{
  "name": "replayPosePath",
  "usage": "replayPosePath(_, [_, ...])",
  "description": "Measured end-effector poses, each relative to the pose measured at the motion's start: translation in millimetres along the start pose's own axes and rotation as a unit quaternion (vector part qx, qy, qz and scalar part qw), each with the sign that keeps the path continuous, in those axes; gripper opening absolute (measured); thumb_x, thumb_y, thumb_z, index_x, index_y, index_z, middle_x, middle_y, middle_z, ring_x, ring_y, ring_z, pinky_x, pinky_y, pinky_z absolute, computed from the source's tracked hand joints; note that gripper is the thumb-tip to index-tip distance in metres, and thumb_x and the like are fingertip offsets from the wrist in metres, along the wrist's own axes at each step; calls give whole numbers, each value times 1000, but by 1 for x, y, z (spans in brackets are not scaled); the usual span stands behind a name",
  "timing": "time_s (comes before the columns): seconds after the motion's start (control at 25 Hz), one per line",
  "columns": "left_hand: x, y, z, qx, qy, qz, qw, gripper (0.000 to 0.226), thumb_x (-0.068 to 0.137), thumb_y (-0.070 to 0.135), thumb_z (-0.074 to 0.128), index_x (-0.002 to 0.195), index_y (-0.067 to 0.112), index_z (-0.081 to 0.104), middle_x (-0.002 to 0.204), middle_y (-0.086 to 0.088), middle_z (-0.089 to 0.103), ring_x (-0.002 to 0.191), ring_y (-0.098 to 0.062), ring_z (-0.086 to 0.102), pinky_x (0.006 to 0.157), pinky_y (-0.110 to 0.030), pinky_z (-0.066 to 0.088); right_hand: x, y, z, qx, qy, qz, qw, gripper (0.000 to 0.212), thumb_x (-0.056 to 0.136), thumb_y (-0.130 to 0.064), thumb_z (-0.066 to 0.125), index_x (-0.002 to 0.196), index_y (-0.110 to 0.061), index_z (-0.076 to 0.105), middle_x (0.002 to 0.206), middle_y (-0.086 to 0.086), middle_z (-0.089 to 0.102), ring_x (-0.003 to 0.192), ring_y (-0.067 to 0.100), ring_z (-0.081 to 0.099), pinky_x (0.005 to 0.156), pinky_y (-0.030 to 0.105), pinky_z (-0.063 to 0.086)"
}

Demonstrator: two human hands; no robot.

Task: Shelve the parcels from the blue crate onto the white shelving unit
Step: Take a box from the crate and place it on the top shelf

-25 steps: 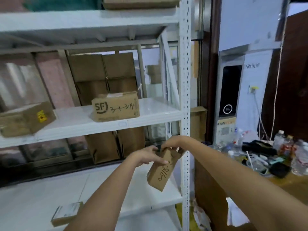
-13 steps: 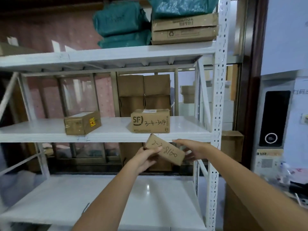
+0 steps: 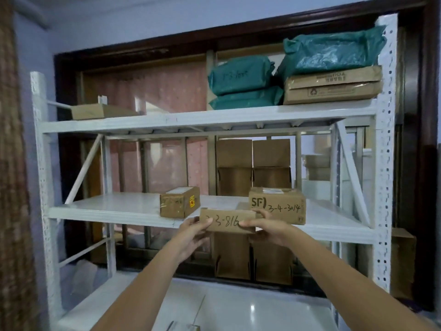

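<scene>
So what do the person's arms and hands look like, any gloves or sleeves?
Both arms are bare up to the frame's bottom edge: no sleeves show. The left hand and right hand wear no gloves, and no watch, rings or bands are visible.

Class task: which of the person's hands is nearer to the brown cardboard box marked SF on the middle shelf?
Right. The right hand grips the small handwritten cardboard parcel just below the brown cardboard SF box; the left hand holds the parcel's far end, farther left.

I see matt brown cardboard boxes (image 3: 276,206), crinkled glossy teal plastic bags (image 3: 331,52), and a smooth white-painted metal shelf (image 3: 114,207).
</scene>
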State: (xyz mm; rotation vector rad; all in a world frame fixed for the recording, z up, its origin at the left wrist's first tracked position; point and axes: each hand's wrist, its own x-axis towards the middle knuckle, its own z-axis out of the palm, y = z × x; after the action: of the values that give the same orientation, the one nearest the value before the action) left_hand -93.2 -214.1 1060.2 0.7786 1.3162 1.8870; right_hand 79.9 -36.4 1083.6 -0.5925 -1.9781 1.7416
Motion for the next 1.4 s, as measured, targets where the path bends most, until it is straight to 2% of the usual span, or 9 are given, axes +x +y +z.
replayPosePath(0.12, [-17,49,-62,37,6,23,999,41,83,14,71,121,10,57,119,-13,67,117,-29,59,87,-33,52,15,-32,70,-11,9,-25,1000,78,69,-20,88,131,-19,42,119,12,61,101,26,67,83,35,59])
replayPosePath(0.4, [-50,149,-198,134,56,118,982,38,89,18,65,125,9,56,119,-12,65,112,-27,62,96,-35,48,51,-103,239,-15,18,-117,993,59,74,-20,83,120,-20,47,123,7,60,108,24,63,92,40,56])
replayPosePath(0.52, [-28,183,-221,157,57,156,974,38,89,21,65,126,16,56,122,-8,63,111,-24,61,102,-39,47,62,-130,267,-29,59,-171,983,71,77,-18,81,137,-16,43,125,1,57,113,22,61,92,37,56])
replayPosePath(0.84, [87,271,-187,202,62,294,932,38,93,22,60,129,11,55,129,-10,59,115,-25,59,99,-39,51,129,-211,244,-92,207,-324,919,64,82,-25,77,137,-16,44,123,-8,53,115,9,51,94,25,45])
replayPosePath(1.0, [147,325,-159,248,72,361,896,38,94,28,57,130,17,57,122,-1,62,114,-21,60,102,-43,47,183,-258,206,-137,243,-371,886,55,87,-33,71,133,-18,45,135,-2,56,125,13,50,104,30,41])
replayPosePath(1.16, [199,352,-144,311,84,394,861,38,98,30,49,134,17,54,129,-3,59,122,-23,54,104,-33,43,227,-298,180,-261,295,-334,856,48,94,-47,54,132,-21,42,134,0,58,126,24,51,111,43,35])
replayPosePath(1.24, [228,360,-145,338,91,397,848,40,100,31,44,137,18,51,134,-4,57,124,-23,51,102,-30,38,248,-311,176,-332,337,-300,829,49,96,-53,44,133,-21,40,133,3,59,131,31,47,117,49,22])
replayPosePath(1.32, [255,368,-149,370,88,397,836,42,100,34,41,138,19,49,137,-6,55,126,-26,50,105,-31,37,270,-318,174,-393,363,-279,798,50,97,-56,37,133,-21,40,128,5,62,130,31,48,120,51,10])
replayPosePath(1.4, [277,372,-154,428,97,382,813,46,99,42,37,140,22,47,140,-8,53,129,-30,48,110,-38,36,283,-321,171,-448,372,-249,774,51,98,-57,31,132,-20,40,120,5,65,125,29,53,120,50,12])
